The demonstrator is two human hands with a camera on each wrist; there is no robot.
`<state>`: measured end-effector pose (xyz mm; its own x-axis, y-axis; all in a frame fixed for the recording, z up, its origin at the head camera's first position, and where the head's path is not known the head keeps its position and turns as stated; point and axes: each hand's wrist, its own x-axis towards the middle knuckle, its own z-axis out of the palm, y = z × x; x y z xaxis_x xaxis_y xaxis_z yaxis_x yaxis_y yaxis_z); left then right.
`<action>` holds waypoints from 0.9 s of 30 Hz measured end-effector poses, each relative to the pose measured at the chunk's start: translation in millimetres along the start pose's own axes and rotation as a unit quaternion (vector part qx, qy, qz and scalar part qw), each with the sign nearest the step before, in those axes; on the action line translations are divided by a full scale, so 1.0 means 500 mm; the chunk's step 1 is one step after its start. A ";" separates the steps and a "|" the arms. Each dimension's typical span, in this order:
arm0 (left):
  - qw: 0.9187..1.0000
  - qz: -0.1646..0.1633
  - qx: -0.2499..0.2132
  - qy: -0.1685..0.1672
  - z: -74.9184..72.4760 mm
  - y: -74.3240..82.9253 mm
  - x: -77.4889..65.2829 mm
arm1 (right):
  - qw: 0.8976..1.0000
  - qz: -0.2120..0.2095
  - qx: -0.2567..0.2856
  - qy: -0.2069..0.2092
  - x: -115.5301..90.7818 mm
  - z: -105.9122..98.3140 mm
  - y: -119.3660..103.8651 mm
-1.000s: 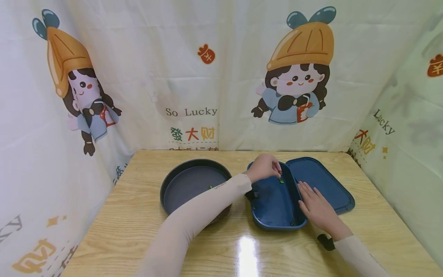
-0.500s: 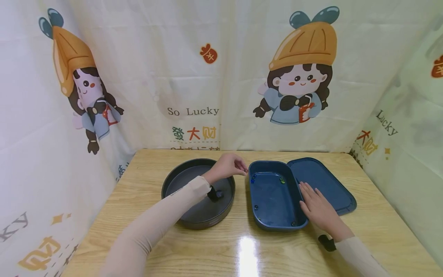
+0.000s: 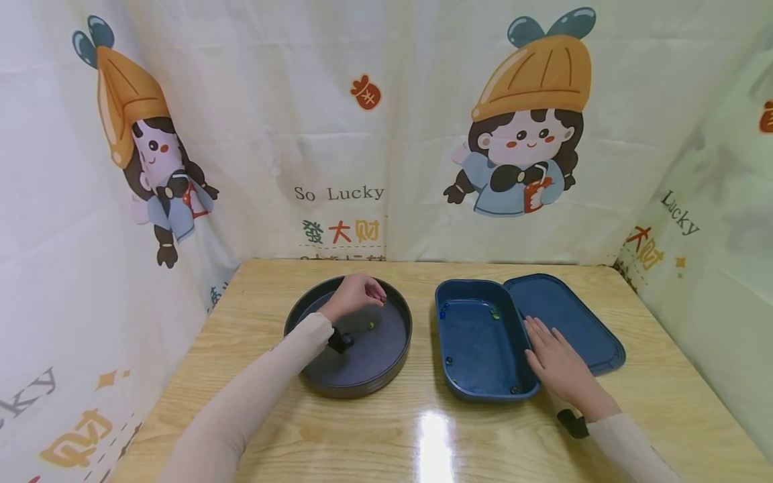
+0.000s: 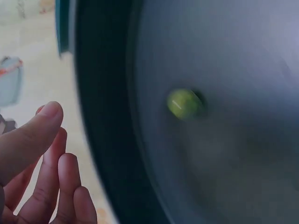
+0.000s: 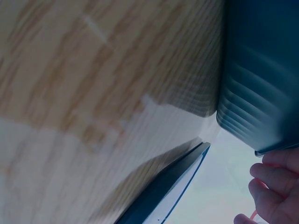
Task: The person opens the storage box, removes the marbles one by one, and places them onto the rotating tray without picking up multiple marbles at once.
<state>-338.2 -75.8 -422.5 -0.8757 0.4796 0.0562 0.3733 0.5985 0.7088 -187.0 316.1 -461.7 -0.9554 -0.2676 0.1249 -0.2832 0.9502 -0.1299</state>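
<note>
My left hand (image 3: 356, 295) is over the round dark pan (image 3: 320, 376), thumb and fingertips pinched together. A small dark marble shows faintly at those fingertips in the head view; in the left wrist view the fingers mostly hide it. On the pan's floor lies one green marble (image 4: 183, 103). To the right stands a blue rectangular box (image 3: 483, 349) with several marbles inside, among them a green one (image 3: 495, 314) and a blue one (image 3: 443, 314). My right hand (image 3: 564, 369) rests against the box's right wall with its fingers straight.
A flat blue lid (image 3: 574, 322) lies on the wooden table (image 3: 374, 436) just right of the box, partly beside the right hand. A printed curtain (image 3: 410, 134) closes off the back and both sides.
My left hand has moved left from over the blue box, past its left rim, to above the pan, fingertips pinched throughout. The right hand has stayed at the box wall.
</note>
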 end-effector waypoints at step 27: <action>0.993 -0.102 0.049 0.043 -0.025 -0.136 -0.004 | 1.000 0.004 0.004 -0.003 0.003 -0.002 -0.001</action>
<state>-365.5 -125.3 -462.1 -0.9572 0.2889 -0.0189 0.2105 0.7392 0.6398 -188.0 315.4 -460.5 -0.9579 -0.2617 0.1183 -0.2770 0.9507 -0.1394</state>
